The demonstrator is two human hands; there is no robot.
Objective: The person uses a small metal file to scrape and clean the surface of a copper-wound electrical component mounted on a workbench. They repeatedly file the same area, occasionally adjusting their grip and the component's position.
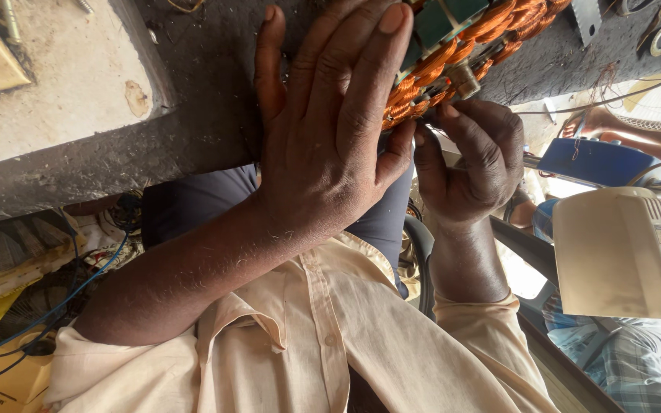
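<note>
Closest to us is our cream shirt (330,344), sleeves rolled up, with dark trousers (193,203) showing past it. Our left hand (330,130) lies flat and spread wide, fingers straight, pressed over the near side of the motor winding (453,57), so it's resting on it rather than gripping. Our right hand (472,164) is curled in tight just beside it, fingertips pinched at the edge of the copper coils; we can't make out what sits between them. The winding is orange-copper wire wrapped around a green core, up at the top middle on the dark, grimy table (193,92). Off right there's a cream plastic housing (621,252) and a blue box (594,160) further back.
</note>
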